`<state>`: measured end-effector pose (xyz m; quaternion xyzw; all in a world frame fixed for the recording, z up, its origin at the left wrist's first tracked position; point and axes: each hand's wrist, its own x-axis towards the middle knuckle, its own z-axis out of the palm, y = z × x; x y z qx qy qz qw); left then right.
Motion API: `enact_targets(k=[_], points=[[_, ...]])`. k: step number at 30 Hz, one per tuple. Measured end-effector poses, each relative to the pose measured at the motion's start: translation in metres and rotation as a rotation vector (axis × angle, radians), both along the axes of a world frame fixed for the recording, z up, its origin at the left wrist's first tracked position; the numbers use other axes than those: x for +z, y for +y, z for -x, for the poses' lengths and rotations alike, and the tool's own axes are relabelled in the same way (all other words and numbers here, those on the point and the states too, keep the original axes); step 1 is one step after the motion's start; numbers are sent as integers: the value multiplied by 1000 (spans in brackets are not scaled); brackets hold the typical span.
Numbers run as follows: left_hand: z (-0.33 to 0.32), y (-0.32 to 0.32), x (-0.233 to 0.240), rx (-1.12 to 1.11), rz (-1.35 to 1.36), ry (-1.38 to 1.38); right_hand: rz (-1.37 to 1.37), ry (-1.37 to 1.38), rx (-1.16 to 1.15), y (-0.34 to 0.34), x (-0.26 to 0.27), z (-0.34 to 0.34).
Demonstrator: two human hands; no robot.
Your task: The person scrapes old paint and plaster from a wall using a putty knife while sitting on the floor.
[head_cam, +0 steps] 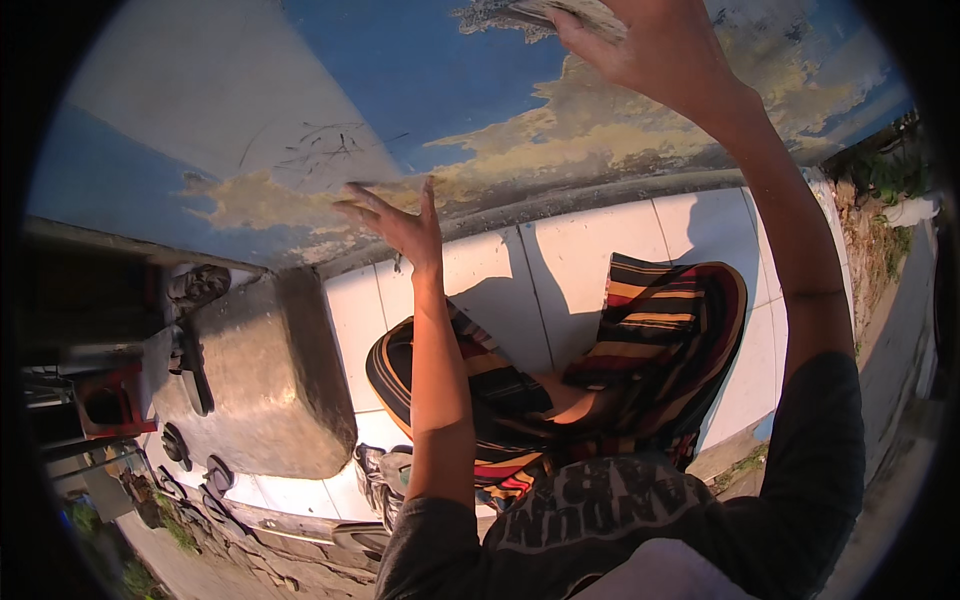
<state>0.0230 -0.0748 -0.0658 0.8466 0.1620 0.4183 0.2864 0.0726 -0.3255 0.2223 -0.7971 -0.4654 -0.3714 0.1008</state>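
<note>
A wall with worn blue, white and yellowish paint rises before me. At the lower part of this wall is my left hand, its fingers spread and nothing in them; whether it touches the paint I cannot tell. Higher up and to the right, my right hand holds a flat, thin object against the wall, its kind unclear and partly cut off by the view's rim. Rough grey patches show beside that object. Dark scratches mark the white paint above my left hand. My crossed legs are covered by striped cloth.
White floor tiles run along the wall's foot. A concrete block stands at left with a dark sandal on it. More sandals lie beyond. Crumpled cloth lies by my left elbow. Plants and a path border the right.
</note>
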Motion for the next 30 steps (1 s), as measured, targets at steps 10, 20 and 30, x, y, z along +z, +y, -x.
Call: enact_targets(k=[10, 20, 30], points=[[0, -4, 0, -28, 62, -13, -48, 48, -62, -1, 4, 15], [-3, 1, -3, -2, -18, -27, -31, 66, -53, 2, 4, 0], [1, -3, 0, 0, 92, 22, -26, 4, 4, 7, -10, -1]])
